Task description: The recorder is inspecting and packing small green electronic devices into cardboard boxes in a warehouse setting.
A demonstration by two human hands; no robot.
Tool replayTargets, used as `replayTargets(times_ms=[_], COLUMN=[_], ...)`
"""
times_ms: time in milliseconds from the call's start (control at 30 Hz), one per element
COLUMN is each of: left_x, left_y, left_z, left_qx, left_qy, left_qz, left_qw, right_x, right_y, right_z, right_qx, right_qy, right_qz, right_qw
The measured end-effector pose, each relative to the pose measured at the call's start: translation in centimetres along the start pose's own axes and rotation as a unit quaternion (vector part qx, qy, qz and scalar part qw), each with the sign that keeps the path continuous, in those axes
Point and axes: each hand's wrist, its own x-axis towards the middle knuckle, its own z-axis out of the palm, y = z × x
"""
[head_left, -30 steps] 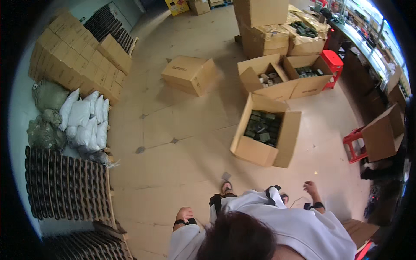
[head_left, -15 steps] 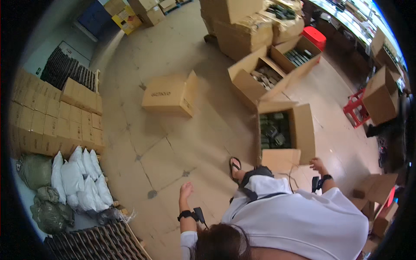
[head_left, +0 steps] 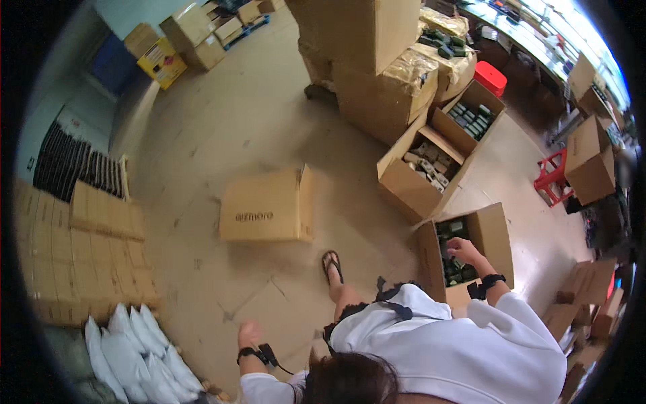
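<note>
The right hand (head_left: 463,250), fingers partly curled, overlaps the opening of a brown cardboard box (head_left: 494,236) holding dark green blocky items (head_left: 461,273); whether it grips one cannot be told; the blurred left hand (head_left: 249,332) hangs well apart, its grip unclear.

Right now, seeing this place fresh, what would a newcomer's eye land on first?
The lone brown carton on the floor left of centre would likely catch the eye first. Next comes the nearest open carton, right of centre, holding dark green items, with the person's right fingers over it. The plump white sacks at lower left also stand out.
</note>
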Motion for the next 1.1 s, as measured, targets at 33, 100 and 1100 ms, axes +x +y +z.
replayTargets(times_ms=[33, 100, 1100], left_x=[-1.5, 8.7, 48.9], left_y=[8.0, 15.8, 54.3], left_z=[2.4, 0.1, 27.7], left_qx=[0.016, 0.132, 0.719], left_qy=[0.123, 0.180, -0.113], left_qz=[0.063, 0.181, 0.252], left_qw=[0.990, 0.958, 0.637], right_x=[0.8, 1.6, -3.6], right_y=[-0.6, -1.9, -9.6], right_z=[0.3, 1.8, 19.9], right_qx=[-0.012, -0.044, 0.342], right_qy=[0.033, 0.084, 0.108], right_qz=[0.009, 0.015, 0.535], right_qw=[0.999, 0.995, 0.765])
